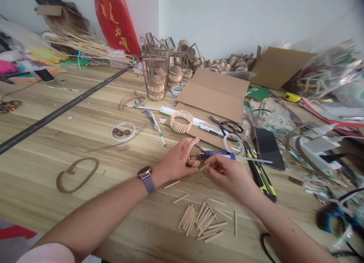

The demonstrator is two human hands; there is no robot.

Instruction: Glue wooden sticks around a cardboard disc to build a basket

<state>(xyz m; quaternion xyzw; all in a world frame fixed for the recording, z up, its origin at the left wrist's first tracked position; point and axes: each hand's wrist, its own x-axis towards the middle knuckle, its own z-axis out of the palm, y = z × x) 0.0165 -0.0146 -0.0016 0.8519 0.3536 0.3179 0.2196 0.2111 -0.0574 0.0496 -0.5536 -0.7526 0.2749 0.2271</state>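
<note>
soft, even daylight filled the room, casting only faint shadows on the pale wooden plank table; wide-lens distortion bent the edges, where crinkled clear plastic wrapping glared and blurred.

Single view, taken from a camera worn on the person's head. It faces forward and steeply down across the desk. It sits close: both forearms enter from the bottom edge, and the left hand and right hand meet just below frame centre. The far wall closes the top. The lens is wide, and the desk edges bow outward at the sides.
</note>
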